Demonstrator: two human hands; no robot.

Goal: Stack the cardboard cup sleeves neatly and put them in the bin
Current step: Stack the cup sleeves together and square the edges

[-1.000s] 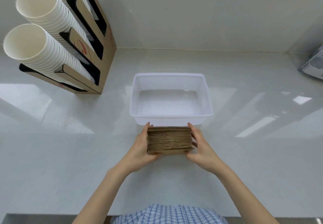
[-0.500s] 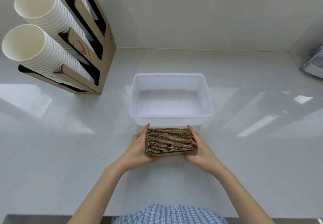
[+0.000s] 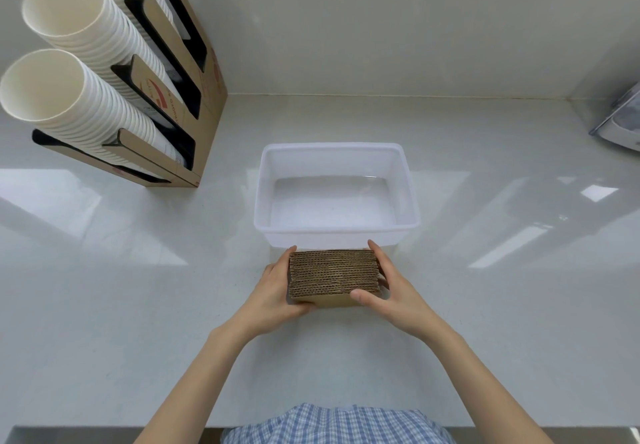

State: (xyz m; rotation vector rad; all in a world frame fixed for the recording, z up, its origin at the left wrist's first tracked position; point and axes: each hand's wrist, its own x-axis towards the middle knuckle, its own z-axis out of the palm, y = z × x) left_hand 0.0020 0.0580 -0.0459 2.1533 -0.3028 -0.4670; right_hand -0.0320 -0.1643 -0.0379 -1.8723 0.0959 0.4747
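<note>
Presently, left hand (image 3: 273, 293) and right hand (image 3: 394, 291) are clamping the sleeve stack (image 3: 333, 277), awaiting a lift into the empty bin (image 3: 336, 227).

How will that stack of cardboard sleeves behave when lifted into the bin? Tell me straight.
The stack of sleeves is many loose corrugated layers, so it will likely fan or slide apart unless squeezed from both ends. The left hand and right hand press its sides, which should hold it. It probably weighs little. The bin looks wide enough.
</note>
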